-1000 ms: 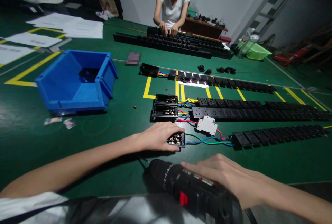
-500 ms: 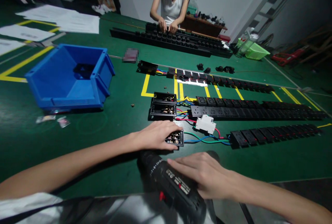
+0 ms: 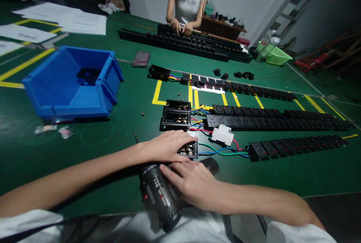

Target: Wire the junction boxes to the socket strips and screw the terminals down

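Observation:
My left hand [image 3: 166, 146] lies curled over a small black switch box [image 3: 188, 149] on the green table, gripping it from the left. Blue, green and red wires run from the box to a white breaker [image 3: 223, 135] and a black socket strip [image 3: 296, 145]. My right hand [image 3: 194, 184] rests on a black cordless screwdriver [image 3: 160, 194] near the table's front edge, fingers wrapped over its body. The tool's bit end [image 3: 135, 138] points away to the left.
Two more open switch boxes [image 3: 176, 114] with socket strips [image 3: 276, 119] lie just beyond. A blue bin [image 3: 70, 83] stands at the left, papers [image 3: 62, 19] behind it. A person in a white shirt [image 3: 187, 4] works on long black strips [image 3: 191, 44] at the far side.
My right hand has drawn the screwdriver leftward and nearer to me, turning it so it lies under my left wrist. My left hand has stayed on the switch box.

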Demonstrator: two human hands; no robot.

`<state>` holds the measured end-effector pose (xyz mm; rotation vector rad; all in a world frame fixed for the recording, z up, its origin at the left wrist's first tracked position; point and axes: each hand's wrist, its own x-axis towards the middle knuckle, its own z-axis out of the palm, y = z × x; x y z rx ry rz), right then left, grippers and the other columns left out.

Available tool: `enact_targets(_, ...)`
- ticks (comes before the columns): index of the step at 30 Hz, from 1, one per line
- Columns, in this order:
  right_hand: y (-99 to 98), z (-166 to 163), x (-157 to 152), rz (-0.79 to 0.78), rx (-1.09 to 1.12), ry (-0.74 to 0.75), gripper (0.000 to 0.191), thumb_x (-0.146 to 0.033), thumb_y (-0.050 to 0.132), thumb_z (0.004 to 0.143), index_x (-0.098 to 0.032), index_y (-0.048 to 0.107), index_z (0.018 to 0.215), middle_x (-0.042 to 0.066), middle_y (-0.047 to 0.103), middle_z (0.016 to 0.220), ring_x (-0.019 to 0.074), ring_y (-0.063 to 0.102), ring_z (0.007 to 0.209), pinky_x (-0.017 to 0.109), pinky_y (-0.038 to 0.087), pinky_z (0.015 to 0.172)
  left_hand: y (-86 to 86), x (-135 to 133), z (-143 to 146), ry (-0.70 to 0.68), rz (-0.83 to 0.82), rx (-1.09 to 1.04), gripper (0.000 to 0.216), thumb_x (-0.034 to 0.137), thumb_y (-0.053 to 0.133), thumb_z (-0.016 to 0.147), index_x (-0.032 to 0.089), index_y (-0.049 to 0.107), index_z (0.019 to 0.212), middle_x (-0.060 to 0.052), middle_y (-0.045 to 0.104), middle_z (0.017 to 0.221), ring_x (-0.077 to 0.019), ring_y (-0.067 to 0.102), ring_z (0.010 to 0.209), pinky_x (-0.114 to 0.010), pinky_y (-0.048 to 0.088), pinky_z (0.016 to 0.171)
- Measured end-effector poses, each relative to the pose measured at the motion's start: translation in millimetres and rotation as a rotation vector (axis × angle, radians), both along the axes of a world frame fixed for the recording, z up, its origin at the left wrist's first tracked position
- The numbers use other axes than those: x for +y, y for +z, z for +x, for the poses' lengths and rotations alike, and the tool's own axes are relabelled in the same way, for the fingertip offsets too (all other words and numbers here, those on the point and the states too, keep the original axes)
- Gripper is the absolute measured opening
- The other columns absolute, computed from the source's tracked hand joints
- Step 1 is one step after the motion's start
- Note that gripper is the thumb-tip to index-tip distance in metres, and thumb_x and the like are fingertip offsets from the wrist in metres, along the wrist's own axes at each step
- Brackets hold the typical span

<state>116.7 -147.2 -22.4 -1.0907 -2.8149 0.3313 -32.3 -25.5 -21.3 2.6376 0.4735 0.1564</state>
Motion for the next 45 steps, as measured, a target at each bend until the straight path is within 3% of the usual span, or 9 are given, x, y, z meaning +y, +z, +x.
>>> enact_targets(9, 7.9, -12.5, -1.7, 0.053, -0.047, -0.032, 0.058, -0.013, 0.049, 0.089, -0.009, 0.032, 0.144, 0.016, 0.052, 0.118, 0.0259, 0.051, 0.106, 0.040, 0.049, 0.091, 0.3, 1.7, -0.5, 0.003, 0.021, 0.015, 0.064, 0.047, 0.063, 0.086, 0.022, 0.041, 0.141, -0.009, 0.055, 0.133, -0.0257, 0.054, 0.116, -0.038, 0.044, 0.096)
enact_targets(15, 6.5, -10.7, -4.3, 0.103, -0.048, 0.003, 0.049, -0.015, 0.044, 0.094, -0.009, 0.036, 0.142, 0.015, 0.052, 0.122, 0.0243, 0.052, 0.106, 0.038, 0.050, 0.089, 3.4, 2.0, 0.1, 0.016, -0.008, 0.016, 0.066, 0.046, 0.065, 0.085, 0.023, 0.041, 0.141, -0.009, 0.055, 0.134, -0.0253, 0.054, 0.117, -0.038, 0.044, 0.097)
enact_targets(18, 4.5, 2.0, -6.8, 0.152, -0.046, 0.046, 0.044, -0.023, 0.043, 0.098, -0.010, 0.040, 0.139, 0.016, 0.047, 0.133, 0.0243, 0.052, 0.110, 0.037, 0.048, 0.089, 3.9, 1.8, -0.3, 0.016, -0.010, 0.017, 0.066, 0.045, 0.065, 0.085, 0.022, 0.041, 0.141, -0.009, 0.055, 0.135, -0.0259, 0.052, 0.119, -0.039, 0.043, 0.099)
enact_targets(22, 2.7, 34.2, -8.3, 0.190, -0.069, 0.088, 0.053, -0.045, 0.045, 0.097, -0.013, 0.042, 0.140, 0.017, 0.042, 0.141, 0.0267, 0.051, 0.116, 0.038, 0.047, 0.084, 3.0, 2.1, -1.1, 0.009, -0.017, 0.018, 0.064, 0.044, 0.064, 0.085, 0.021, 0.042, 0.141, -0.009, 0.055, 0.135, -0.0258, 0.053, 0.119, -0.039, 0.043, 0.099)
enact_targets(25, 2.6, 60.2, -7.7, 0.246, -0.106, 0.170, 0.048, -0.037, 0.047, 0.098, -0.017, 0.041, 0.142, 0.014, 0.042, 0.142, 0.0246, 0.052, 0.115, 0.037, 0.046, 0.086, 3.1, 1.8, -0.6, 0.004, -0.005, 0.020, 0.064, 0.047, 0.063, 0.086, 0.021, 0.041, 0.141, -0.010, 0.054, 0.134, -0.0264, 0.054, 0.117, -0.039, 0.043, 0.098)
enact_targets(30, -6.4, 80.6, -9.2, 0.268, -0.119, 0.132, 0.047, -0.031, 0.050, 0.096, -0.023, 0.042, 0.142, 0.013, 0.042, 0.141, 0.0238, 0.053, 0.109, 0.038, 0.047, 0.084, 6.6, -0.2, -0.4, -0.001, 0.025, 0.024, 0.067, 0.053, 0.058, 0.089, 0.018, 0.038, 0.142, -0.012, 0.053, 0.134, -0.0267, 0.054, 0.115, -0.038, 0.043, 0.096)
enact_targets(36, -22.0, 73.0, -18.2, 0.313, -0.007, 0.050, 0.051, -0.024, 0.053, 0.093, -0.027, 0.041, 0.143, 0.014, 0.047, 0.132, 0.0222, 0.053, 0.102, 0.038, 0.048, 0.083, 11.4, -1.1, -2.9, -0.020, 0.018, 0.030, 0.063, 0.051, 0.053, 0.092, 0.016, 0.037, 0.143, -0.013, 0.053, 0.134, -0.0265, 0.054, 0.115, -0.038, 0.042, 0.096)
enact_targets(45, -19.9, 41.0, -29.6, 0.346, 0.027, -0.065, 0.048, -0.021, 0.051, 0.093, -0.021, 0.044, 0.140, 0.017, 0.052, 0.124, 0.0270, 0.052, 0.105, 0.040, 0.050, 0.080, 11.6, -2.3, -2.4, -0.023, 0.031, 0.054, 0.061, 0.047, 0.050, 0.094, 0.016, 0.035, 0.144, -0.013, 0.053, 0.133, -0.0266, 0.054, 0.114, -0.038, 0.043, 0.096)
